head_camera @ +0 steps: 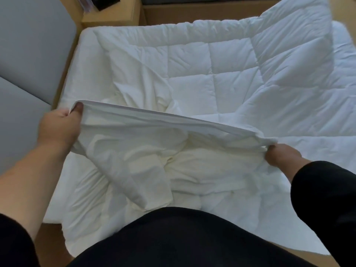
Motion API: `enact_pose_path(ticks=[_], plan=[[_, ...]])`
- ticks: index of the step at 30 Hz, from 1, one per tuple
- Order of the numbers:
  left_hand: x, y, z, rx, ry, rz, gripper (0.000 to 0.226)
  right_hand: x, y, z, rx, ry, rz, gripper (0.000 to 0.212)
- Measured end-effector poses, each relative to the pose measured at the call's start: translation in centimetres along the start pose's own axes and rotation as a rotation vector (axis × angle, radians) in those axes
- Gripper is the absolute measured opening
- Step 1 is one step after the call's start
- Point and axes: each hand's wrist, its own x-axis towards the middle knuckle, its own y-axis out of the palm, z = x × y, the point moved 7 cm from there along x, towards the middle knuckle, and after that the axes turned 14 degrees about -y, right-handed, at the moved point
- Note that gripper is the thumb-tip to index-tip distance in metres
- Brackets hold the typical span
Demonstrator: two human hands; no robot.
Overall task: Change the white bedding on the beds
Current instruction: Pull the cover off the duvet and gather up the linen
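Observation:
A white quilted duvet lies spread over the bed, its far right corner folded up. In front of me a white duvet cover is stretched by its top edge between both hands and hangs bunched above the duvet. My left hand grips the cover's left corner, thumb tucked inside the hem. At the right, my right hand pinches the other end of that edge. Both hands are raised above the mattress.
A grey padded headboard panel runs along the left. A wooden bedside unit stands at the back left, with dark items on top. The wooden bed frame shows behind the duvet. My dark-clothed body presses against the near edge.

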Motion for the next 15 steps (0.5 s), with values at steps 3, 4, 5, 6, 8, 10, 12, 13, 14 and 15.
enact_pose_path(ticks=[3,4,5,6,8,10,12,13,14,15], plan=[[-0.8,3.4,0.7,0.394,0.015,0.181,0.052,-0.1,2.4,2.6,0.074,-0.078,0.070,0.041],[-0.9,4.6,1.5,0.526,-0.009,0.256,0.049,-0.4,2.8,3.7,0.093,-0.126,0.076,0.042],[-1.2,5.6,2.3,0.640,-0.031,0.303,0.048,-0.3,3.3,4.5,0.116,-0.181,0.057,0.043],[-1.7,6.6,2.7,0.716,-0.034,0.331,0.047,-0.7,3.5,5.4,0.136,-0.218,0.036,0.044],[-3.7,8.8,2.0,0.752,0.036,0.349,0.052,-1.4,3.5,6.5,0.179,-0.274,-0.057,0.045],[-7.0,11.8,-1.1,0.660,0.238,0.368,0.064,-2.2,2.6,8.0,0.293,-0.373,-0.197,0.039],[-12.2,15.6,-5.3,0.541,0.553,0.473,0.078,-3.3,1.6,10.0,0.427,-0.529,-0.323,0.035],[-14.8,17.6,-7.3,0.511,0.689,0.536,0.086,-3.7,1.4,10.9,0.432,-0.606,-0.359,0.034],[-17.2,19.6,-9.0,0.505,0.798,0.594,0.093,-4.3,1.3,11.7,0.401,-0.666,-0.377,0.032],[-19.3,21.5,-10.6,0.496,0.881,0.632,0.098,-4.7,1.4,12.5,0.375,-0.718,-0.389,0.032]])
